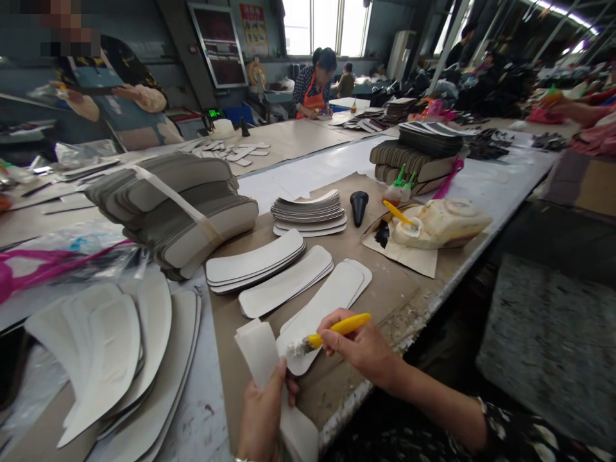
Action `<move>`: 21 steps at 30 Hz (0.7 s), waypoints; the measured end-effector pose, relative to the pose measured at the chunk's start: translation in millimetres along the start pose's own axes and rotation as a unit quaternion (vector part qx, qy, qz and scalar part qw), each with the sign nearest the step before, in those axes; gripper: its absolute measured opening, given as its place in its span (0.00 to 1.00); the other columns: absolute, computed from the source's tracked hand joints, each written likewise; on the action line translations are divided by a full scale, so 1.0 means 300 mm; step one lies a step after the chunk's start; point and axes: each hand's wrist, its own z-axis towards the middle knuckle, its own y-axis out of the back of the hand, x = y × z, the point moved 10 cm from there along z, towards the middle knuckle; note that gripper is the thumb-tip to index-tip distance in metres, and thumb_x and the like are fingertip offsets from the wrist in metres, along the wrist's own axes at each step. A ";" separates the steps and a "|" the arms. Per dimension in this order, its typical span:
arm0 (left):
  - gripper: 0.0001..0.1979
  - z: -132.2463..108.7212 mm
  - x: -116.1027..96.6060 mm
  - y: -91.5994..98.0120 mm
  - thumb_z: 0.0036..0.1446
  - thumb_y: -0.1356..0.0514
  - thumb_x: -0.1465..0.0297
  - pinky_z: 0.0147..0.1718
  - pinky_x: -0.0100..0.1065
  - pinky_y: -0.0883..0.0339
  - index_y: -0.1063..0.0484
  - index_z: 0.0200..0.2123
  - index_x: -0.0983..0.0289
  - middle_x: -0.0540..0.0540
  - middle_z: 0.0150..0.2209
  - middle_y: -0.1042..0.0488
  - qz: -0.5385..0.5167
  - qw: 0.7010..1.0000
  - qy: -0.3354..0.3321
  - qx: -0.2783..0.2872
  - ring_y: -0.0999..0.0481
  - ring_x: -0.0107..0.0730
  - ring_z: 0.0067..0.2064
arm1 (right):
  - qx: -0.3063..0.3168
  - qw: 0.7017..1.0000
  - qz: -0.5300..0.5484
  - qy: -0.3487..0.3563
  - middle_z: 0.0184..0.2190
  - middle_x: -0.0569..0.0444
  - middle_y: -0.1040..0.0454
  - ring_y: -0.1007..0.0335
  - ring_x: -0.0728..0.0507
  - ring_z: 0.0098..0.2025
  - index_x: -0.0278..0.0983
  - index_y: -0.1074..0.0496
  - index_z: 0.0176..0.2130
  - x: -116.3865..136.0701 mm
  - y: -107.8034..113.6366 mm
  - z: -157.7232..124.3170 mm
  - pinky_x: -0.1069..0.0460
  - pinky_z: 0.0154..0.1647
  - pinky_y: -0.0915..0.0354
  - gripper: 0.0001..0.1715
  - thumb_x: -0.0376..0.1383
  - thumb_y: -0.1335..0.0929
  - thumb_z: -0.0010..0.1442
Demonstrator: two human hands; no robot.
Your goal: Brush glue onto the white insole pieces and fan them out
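Note:
My right hand [362, 350] is closed round a yellow-handled brush [332, 332]. Its wet bristles rest on the near end of a long white cut piece [327, 301] that lies on the brown paper. My left hand [262, 417] grips a second white piece [262, 359] by its middle, holding it upright just left of the brush. Two more rows of white pieces [283, 285] lie fanned out behind. A glue container [440, 223] with another yellow brush in it stands at the right.
Bundled grey pieces [178, 208] tied with tape sit at the left. Curved white pieces [115, 359] are piled at the near left. A small stack [308, 212] and a black cone [359, 206] lie further back. Other people work at far tables. The table edge [433, 295] runs along the right.

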 end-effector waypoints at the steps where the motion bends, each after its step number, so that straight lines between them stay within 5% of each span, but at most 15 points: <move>1: 0.19 0.000 0.002 0.002 0.44 0.41 0.55 0.21 0.30 0.46 0.34 0.12 0.62 0.50 0.13 0.34 -0.007 1.000 0.002 -0.004 0.38 0.28 0.18 | -0.002 1.000 0.011 -0.013 0.24 0.56 0.32 0.34 0.49 0.24 0.38 0.33 0.31 -0.021 0.014 0.016 0.54 0.26 0.35 0.09 0.42 0.36 0.54; 4: 0.17 -0.001 0.010 0.008 0.42 0.40 0.56 0.19 0.30 0.47 0.34 0.15 0.63 0.50 0.14 0.33 -0.038 0.999 0.013 -0.019 0.39 0.27 0.17 | -0.073 0.995 -0.070 0.020 0.26 0.55 0.31 0.34 0.49 0.25 0.36 0.33 0.30 -0.034 0.146 0.070 0.54 0.28 0.36 0.11 0.42 0.35 0.53; 9: 0.15 -0.009 0.002 0.004 0.43 0.39 0.59 0.18 0.29 0.47 0.34 0.17 0.64 0.51 0.14 0.33 -0.049 0.998 0.015 -0.029 0.39 0.26 0.16 | -0.207 0.939 -0.248 0.118 0.27 0.53 0.30 0.33 0.46 0.30 0.37 0.32 0.30 0.046 0.377 0.092 0.51 0.34 0.37 0.11 0.41 0.37 0.55; 15: 0.15 -0.009 -0.005 0.009 0.41 0.38 0.59 0.18 0.30 0.46 0.34 0.16 0.65 0.52 0.14 0.33 -0.051 0.998 0.017 -0.031 0.39 0.27 0.16 | -0.217 0.902 -0.309 0.212 0.31 0.52 0.29 0.33 0.45 0.36 0.38 0.32 0.32 0.164 0.389 0.035 0.50 0.41 0.38 0.06 0.37 0.37 0.57; 21: 0.14 -0.013 -0.012 0.030 0.42 0.39 0.60 0.17 0.29 0.46 0.35 0.16 0.64 0.50 0.13 0.34 -0.039 0.998 0.011 -0.037 0.40 0.25 0.15 | -0.241 0.913 -0.279 0.174 0.31 0.52 0.29 0.33 0.45 0.35 0.37 0.32 0.33 0.202 0.442 -0.020 0.50 0.39 0.37 0.08 0.39 0.37 0.57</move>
